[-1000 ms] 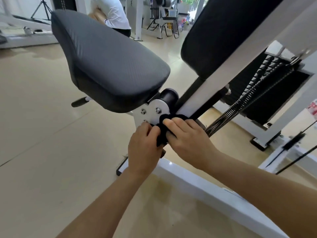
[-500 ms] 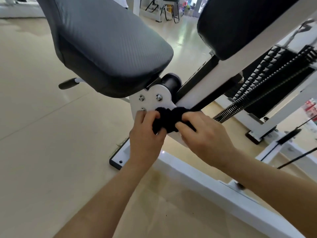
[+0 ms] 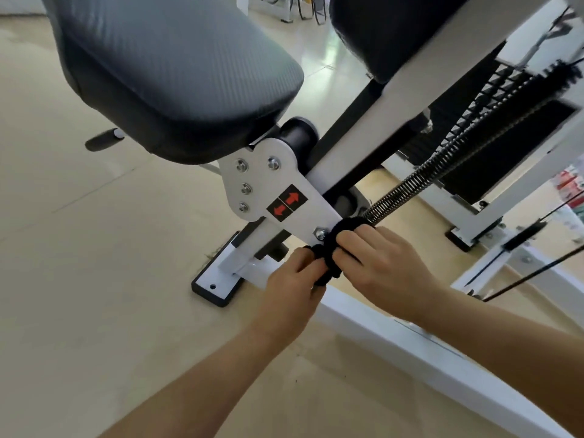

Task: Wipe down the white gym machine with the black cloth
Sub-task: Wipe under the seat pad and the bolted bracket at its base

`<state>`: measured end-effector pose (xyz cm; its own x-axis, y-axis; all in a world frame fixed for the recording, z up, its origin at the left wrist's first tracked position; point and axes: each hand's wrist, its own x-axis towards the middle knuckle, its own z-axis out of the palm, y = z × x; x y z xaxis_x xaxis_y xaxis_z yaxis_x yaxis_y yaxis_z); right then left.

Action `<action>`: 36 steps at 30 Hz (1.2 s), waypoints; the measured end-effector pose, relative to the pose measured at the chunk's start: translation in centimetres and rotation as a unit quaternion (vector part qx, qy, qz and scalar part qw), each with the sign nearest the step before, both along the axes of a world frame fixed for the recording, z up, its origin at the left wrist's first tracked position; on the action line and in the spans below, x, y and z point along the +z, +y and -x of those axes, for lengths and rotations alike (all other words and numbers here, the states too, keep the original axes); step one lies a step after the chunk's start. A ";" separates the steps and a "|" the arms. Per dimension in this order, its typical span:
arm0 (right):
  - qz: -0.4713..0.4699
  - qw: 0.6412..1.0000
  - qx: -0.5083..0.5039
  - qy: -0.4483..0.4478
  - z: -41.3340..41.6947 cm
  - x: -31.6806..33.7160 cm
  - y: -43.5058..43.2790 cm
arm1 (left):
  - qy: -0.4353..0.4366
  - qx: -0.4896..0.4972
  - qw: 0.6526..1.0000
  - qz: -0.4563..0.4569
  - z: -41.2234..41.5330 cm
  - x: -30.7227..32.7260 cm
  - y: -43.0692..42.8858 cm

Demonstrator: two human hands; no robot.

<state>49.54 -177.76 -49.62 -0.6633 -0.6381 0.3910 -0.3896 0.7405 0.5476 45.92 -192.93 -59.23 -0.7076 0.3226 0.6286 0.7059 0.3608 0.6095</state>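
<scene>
The white gym machine's bracket plate (image 3: 268,191) sits under the grey seat pad (image 3: 170,64), with bolts and a black sticker with red arrows. A bunched black cloth (image 3: 331,248) is pressed against the lower end of that plate, beside a nut. My left hand (image 3: 292,279) grips the cloth's lower left part from below. My right hand (image 3: 379,263) covers the cloth's right side, fingers curled over it. Most of the cloth is hidden between the two hands.
A white floor beam (image 3: 442,358) runs down to the right under my arms. A coiled spring (image 3: 442,165) and black weight stack (image 3: 493,121) stand to the right. A black back pad (image 3: 395,30) leans above. The black foot plate (image 3: 215,286) rests on the beige floor.
Both hands have slid the cloth down and to the right along the bracket plate, uncovering the bolts and the red arrow sticker. The view has come closer to the machine.
</scene>
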 end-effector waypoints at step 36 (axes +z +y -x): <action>-0.093 0.985 -0.118 -0.082 7.3 -9.5 -8.6 | -0.259 0.090 0.961 -0.030 8.1 -5.8 -8.2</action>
